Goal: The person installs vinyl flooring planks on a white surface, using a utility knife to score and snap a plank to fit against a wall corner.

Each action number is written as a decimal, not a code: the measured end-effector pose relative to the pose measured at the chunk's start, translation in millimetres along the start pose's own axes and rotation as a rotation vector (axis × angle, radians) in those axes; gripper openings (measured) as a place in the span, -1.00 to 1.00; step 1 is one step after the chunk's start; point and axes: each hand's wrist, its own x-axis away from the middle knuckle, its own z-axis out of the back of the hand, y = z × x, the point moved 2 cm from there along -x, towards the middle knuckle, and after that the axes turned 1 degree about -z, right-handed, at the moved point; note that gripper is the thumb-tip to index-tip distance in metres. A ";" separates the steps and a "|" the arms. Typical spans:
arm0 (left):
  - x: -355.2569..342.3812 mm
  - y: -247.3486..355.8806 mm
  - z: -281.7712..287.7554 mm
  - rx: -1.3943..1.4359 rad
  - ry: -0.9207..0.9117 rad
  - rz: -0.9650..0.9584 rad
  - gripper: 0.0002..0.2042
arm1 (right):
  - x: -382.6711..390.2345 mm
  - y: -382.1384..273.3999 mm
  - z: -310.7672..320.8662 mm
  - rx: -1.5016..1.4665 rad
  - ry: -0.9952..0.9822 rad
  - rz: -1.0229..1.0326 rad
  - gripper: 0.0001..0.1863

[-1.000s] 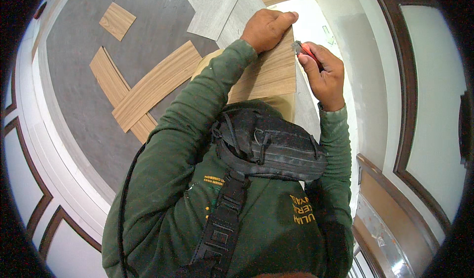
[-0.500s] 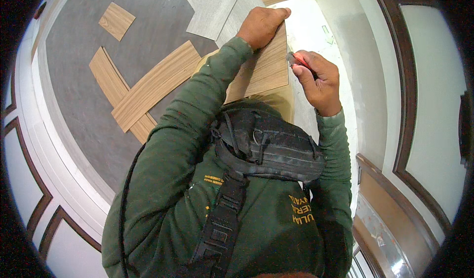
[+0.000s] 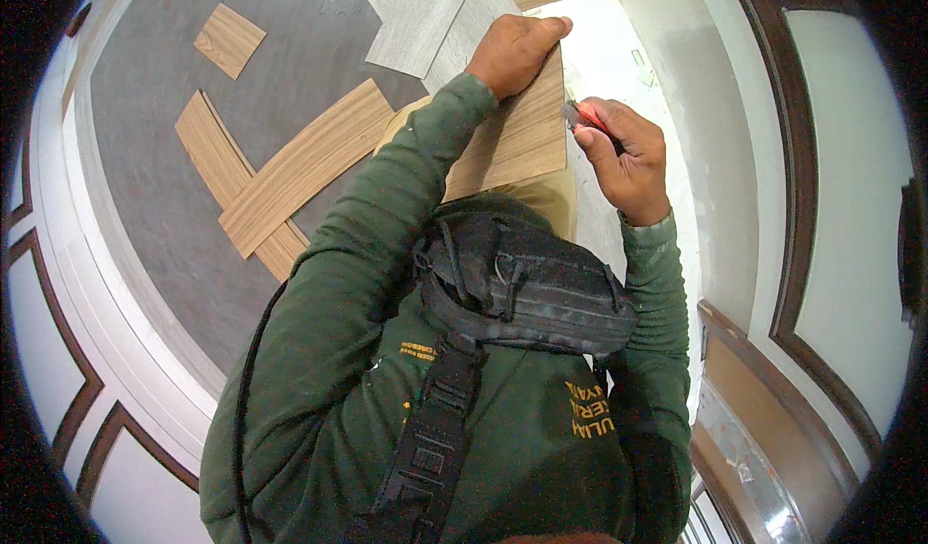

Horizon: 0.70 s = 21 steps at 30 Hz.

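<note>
Wood-look plank [image 3: 507, 152] is up in front of the person's lap, over khaki trousers [image 3: 551, 201], short end toward the belly. L hand [image 3: 517, 53] is closed over its far end, thumb out at the far R corner. R hand [image 3: 626, 157] is curled narrow round a small red-and-dark cutter [image 3: 592, 118], metal tip right by the plank's R edge; can't tell from where I stand if it's touching.

Change in the last sec or so: plank came a touch left, and R hand + cutter went left w/ it and a bit nearer the body. Over the last half-sec, next to no movement. My read: the tip now sits farther down that edge, grip on the far end unchanged, so the edge is prob. where the work is.

Further out: black pouch [image 3: 527, 283] strapped across a green sweater [image 3: 319, 302]. On the L, crossed wood strips [image 3: 304, 167] & a short offcut [image 3: 230, 41] on dark grey flooring [image 3: 319, 22]; pale grey planks [image 3: 420, 31] beyond L hand. On the R, bright white floor strip [image 3: 590, 51] w/ a green arrow [image 3: 643, 68], then wall & dark-trimmed panel [image 3: 851, 138].
</note>
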 end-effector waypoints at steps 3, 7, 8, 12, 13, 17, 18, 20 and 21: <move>0.7 -5.6 -2.9 -0.048 0.017 -0.049 -0.76 | 3.2 -0.5 -0.3 0.006 0.000 0.006 -0.79; 1.1 -6.0 -8.2 0.082 -0.038 0.039 -0.76 | 5.2 1.5 3.4 0.011 -0.021 -0.004 -0.79; 1.2 -5.2 -9.4 0.125 -0.056 0.084 -0.76 | 6.5 2.7 3.7 0.011 -0.019 -0.002 -0.79; 1.9 -4.0 -14.2 0.065 0.060 -0.048 -0.78 | 11.9 7.9 4.5 -0.027 -0.011 0.007 -0.79; 2.8 -3.0 -14.4 0.105 0.035 -0.018 -0.78 | 12.7 8.0 5.1 -0.030 -0.021 -0.009 -0.79; 2.5 -1.6 -16.1 0.207 -0.042 0.103 -0.78 | 14.8 7.9 6.7 -0.038 -0.036 -0.011 -0.78; 2.1 -1.2 -16.1 0.205 -0.036 0.091 -0.78 | 15.0 8.3 6.7 -0.038 -0.034 0.005 -0.78; 3.1 -1.5 -17.5 0.201 -0.022 0.068 -0.77 | 16.3 10.0 6.6 -0.040 -0.031 0.013 -0.78; 3.4 -1.9 -18.1 0.205 -0.012 0.055 -0.77 | 16.8 10.4 6.6 -0.040 -0.030 0.018 -0.78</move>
